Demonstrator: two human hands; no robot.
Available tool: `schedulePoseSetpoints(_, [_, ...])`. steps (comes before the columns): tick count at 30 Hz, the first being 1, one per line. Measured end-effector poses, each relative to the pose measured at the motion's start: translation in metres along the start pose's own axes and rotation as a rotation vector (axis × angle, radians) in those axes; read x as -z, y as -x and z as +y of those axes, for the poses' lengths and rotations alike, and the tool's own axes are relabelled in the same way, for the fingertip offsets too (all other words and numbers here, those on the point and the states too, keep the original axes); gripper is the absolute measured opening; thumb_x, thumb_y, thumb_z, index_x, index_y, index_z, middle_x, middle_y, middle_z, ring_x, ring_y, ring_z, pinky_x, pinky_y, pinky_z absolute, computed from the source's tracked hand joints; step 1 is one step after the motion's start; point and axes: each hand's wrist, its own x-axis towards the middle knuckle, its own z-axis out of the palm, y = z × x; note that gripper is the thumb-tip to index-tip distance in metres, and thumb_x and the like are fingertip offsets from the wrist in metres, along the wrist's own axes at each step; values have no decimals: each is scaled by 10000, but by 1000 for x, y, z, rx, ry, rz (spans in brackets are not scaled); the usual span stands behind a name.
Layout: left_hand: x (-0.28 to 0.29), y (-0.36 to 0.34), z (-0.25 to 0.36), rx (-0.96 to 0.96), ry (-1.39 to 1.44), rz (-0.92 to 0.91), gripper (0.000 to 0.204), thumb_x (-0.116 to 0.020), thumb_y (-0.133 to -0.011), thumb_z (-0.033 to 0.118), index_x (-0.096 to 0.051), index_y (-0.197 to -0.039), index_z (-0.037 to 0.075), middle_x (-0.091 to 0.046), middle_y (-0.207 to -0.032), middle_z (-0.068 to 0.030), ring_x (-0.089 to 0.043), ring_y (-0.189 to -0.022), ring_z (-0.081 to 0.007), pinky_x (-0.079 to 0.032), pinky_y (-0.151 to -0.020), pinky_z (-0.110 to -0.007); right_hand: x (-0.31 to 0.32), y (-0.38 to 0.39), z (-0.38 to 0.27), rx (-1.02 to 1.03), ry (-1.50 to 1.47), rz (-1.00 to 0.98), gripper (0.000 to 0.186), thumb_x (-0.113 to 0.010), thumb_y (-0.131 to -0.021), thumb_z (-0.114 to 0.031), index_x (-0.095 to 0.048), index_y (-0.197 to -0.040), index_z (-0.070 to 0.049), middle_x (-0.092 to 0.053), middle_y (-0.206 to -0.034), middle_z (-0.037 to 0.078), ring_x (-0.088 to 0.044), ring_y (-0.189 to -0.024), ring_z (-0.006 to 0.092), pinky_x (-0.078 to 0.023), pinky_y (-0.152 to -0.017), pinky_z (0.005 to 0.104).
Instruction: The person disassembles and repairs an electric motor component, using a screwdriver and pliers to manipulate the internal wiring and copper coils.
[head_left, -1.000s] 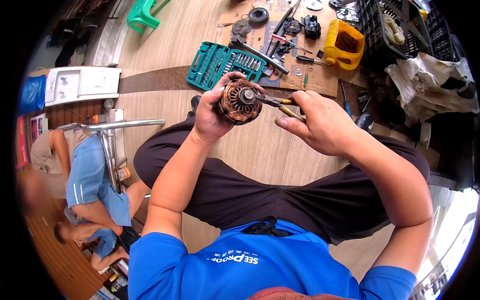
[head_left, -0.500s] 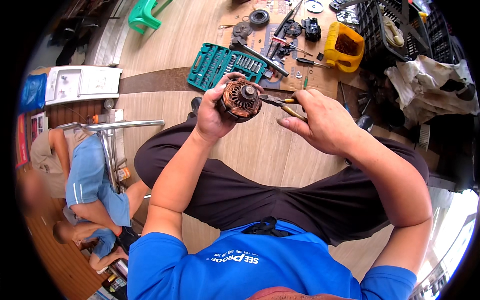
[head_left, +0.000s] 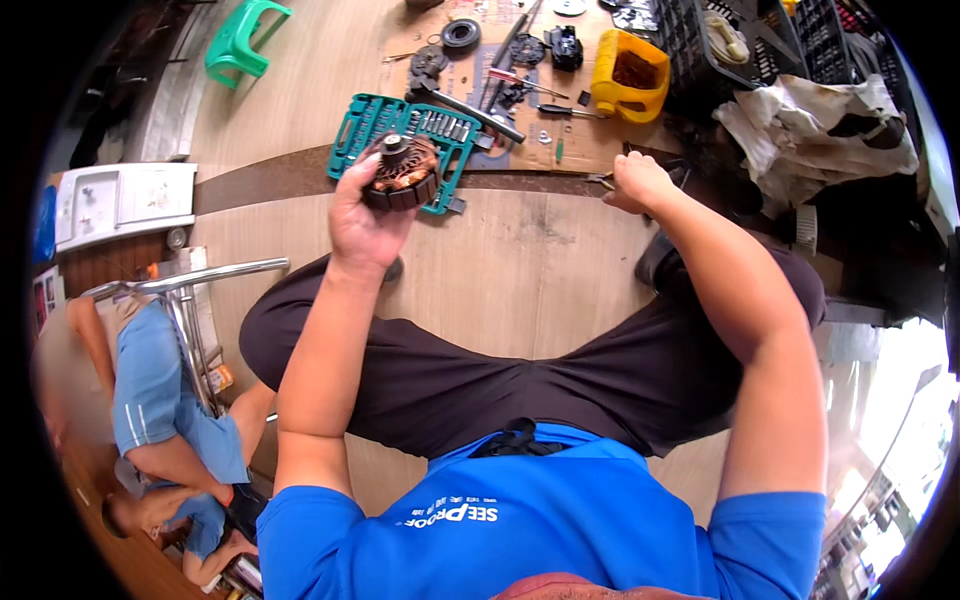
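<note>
In my left hand [head_left: 370, 225] is a motor armature [head_left: 415, 190] with copper windings, dark laminations and a shaft end pointing up. My fingers wrap its left side and underside, and it sits in front of a green socket-set case [head_left: 362, 118] lying open on the floor. Off to the right, my right hand [head_left: 642, 183] is closed at the near edge of a cardboard sheet [head_left: 600, 150]. A small part of the pliers [head_left: 605, 181] pokes out on its left side; the rest is hidden by my fingers.
On the cardboard lie screwdrivers [head_left: 568, 110], a black ring [head_left: 461, 36] and dark machine parts [head_left: 565, 48]. A cut yellow jug [head_left: 630, 78], black crates [head_left: 705, 60] and a stained cloth [head_left: 815, 140] stand right. A green stool [head_left: 240, 45] is far left; two people [head_left: 160, 380] sit left.
My right hand has moved the pliers away from the armature, off to the right. My left hand has shifted left with the armature and tilted it. The whole view has shifted slightly.
</note>
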Motion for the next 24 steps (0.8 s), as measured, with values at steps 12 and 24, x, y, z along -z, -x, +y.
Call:
schedulePoseSetpoints(12, [48, 66, -5, 9, 241, 130, 541, -541, -946, 406, -503, -1302, 0, -505, -1341, -246, -497, -1253, -368, -418, -1044, -505, -160, -87, -39, -325, -290, 41, 629, -759, -772, -422, -565, -1208, -11, -558, -1249, 190, -545, -1172, 347, -478, -979, 438])
schedulePoseSetpoints(24, [29, 54, -10, -255, -281, 133, 346, -579, -939, 139, -484, -1233, -16, -611, -1170, -195, -637, -1064, -269, -555, -888, -391, -25, -87, -124, 366, -809, 335, 312, -671, -890, -265, -669, -1076, -14, -697, -990, 188, -672, -910, 319, -515, -812, 383])
